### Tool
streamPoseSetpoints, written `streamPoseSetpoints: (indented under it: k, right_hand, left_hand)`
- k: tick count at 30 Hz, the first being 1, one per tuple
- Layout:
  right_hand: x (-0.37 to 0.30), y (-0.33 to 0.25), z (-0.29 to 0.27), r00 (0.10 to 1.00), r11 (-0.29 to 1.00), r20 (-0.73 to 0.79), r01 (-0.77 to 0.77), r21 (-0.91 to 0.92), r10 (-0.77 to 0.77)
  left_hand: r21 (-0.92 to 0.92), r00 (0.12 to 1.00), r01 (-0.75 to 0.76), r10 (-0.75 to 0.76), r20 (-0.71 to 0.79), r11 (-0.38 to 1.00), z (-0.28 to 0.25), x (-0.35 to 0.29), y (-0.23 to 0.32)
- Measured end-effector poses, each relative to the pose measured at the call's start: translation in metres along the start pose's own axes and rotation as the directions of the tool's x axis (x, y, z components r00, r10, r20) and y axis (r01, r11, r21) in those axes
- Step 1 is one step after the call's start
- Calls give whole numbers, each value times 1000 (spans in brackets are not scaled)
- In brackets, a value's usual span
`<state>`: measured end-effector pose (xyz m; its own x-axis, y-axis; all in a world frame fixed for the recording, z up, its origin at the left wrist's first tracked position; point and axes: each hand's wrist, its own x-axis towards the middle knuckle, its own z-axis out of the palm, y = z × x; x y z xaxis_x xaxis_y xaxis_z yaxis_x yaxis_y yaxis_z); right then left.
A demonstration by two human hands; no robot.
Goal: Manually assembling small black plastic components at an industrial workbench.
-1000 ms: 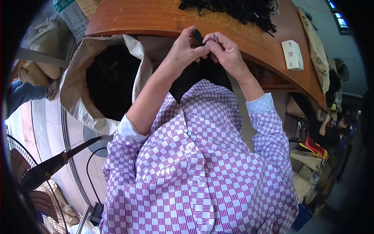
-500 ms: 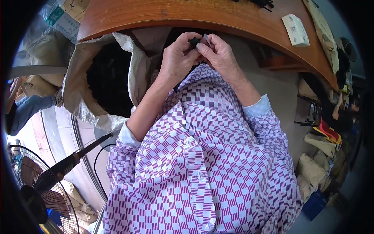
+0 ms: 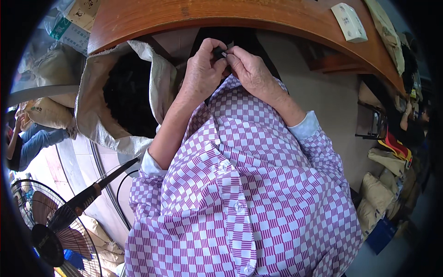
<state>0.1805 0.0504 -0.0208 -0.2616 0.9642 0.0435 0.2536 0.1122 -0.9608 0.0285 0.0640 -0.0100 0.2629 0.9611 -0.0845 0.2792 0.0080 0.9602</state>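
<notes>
Close together above my lap, just off the table's front edge, both my hands are closed. My left hand [image 3: 201, 71] pinches a small black piece [image 3: 218, 53] between thumb and fingers. My right hand [image 3: 254, 76] grips a thin, flat grey blade-like strip [image 3: 230, 45], held against the black piece; its lower end is hidden in the fingers. To the left of my left forearm stands an open white woven sack [image 3: 159, 78], holding a heap of black pieces [image 3: 131, 94] too dark to make out singly.
A brown wooden table [image 3: 221, 14] curves across the far side, with a white paper packet [image 3: 349, 23] on its right part. A black standing fan [image 3: 48, 244] is at lower left. Stuffed tan sacks [image 3: 374, 198] lie at right. Other people [image 3: 39, 143] sit at both sides.
My hands have shifted slightly left. The grey strip has tilted and moved with my right fingers toward the black piece. The view has turned a little; black items on the table have left the view.
</notes>
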Motion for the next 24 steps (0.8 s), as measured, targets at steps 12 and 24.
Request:
streamPoseSetpoints:
  k: [12,24]
  right_hand:
    - [10,7,14,990,997,-120,69,-21,-71]
    - [12,-2,-6,995,851,19,-90,517,94]
  left_hand:
    - [376,977,-92,157,-144,922,2,3,9]
    - [-863,973,232,-120,199,449,-24,3,-4]
